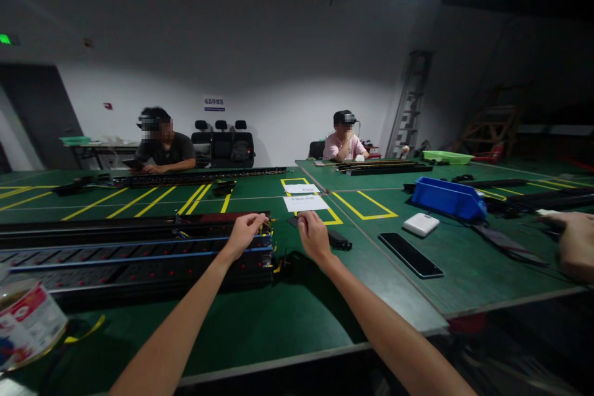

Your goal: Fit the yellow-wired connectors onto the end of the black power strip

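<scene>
At the lower left, a printed can (30, 325) stands on the green table (320, 315), partly cut off by the edge of the view. Long black rail assemblies (139, 260) with blue strips lie side by side from the left edge to the middle, short wires showing at their near right ends. The left forearm slants up and inward to these ends; the left hand (242, 236) is over them, back of the hand up, its thumb and index finger drawn together at the tips — whether something thin lies between them cannot be told. Just to the right, the right forearm reaches up and leftward, the right hand (314, 236) bent inward with its fingers curled, their tips at a small flat black piece (292, 221) below the white paper sheets (305, 203); whether they grip it is unclear. A black block (340, 240) lies beside that hand. Farther right come a smartphone (411, 254), a white box (421, 224) and a blue bin (448, 198) — then another person's hand (576, 244) at the right edge.
</scene>
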{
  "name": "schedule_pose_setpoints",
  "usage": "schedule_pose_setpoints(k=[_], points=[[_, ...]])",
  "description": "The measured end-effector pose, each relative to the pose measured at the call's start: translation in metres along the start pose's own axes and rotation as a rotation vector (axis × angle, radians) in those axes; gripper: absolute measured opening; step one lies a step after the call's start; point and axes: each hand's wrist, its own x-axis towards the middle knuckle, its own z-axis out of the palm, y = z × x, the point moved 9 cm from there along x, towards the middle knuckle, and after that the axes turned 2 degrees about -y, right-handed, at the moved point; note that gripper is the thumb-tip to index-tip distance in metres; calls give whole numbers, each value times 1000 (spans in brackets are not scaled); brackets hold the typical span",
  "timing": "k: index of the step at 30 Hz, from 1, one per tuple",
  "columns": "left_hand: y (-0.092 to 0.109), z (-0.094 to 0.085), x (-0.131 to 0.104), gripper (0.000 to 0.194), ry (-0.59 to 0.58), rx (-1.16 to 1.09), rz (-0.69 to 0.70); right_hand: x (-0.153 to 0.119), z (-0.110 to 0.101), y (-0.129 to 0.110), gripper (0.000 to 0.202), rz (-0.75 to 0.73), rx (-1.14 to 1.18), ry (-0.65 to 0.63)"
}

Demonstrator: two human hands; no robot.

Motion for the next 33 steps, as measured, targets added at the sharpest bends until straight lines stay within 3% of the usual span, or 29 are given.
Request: schedule_pose_setpoints(k=[9, 15, 18, 27, 33], points=[[1, 6, 0, 40, -53, 49, 54, 0, 4, 8, 23, 49, -1, -32], [17, 14, -7, 24, -79, 535, 250, 0, 11, 12, 21, 79, -32, -96], [17, 21, -11, 20, -138, 679, 275, -1, 13, 14, 21, 91, -33, -108], [16, 31, -19, 14, -242, 777, 267, -1, 15, 13, 22, 97, -33, -114], [22, 33, -23, 15, -239, 817, 305, -2, 16, 12, 21, 90, 2, -122]])
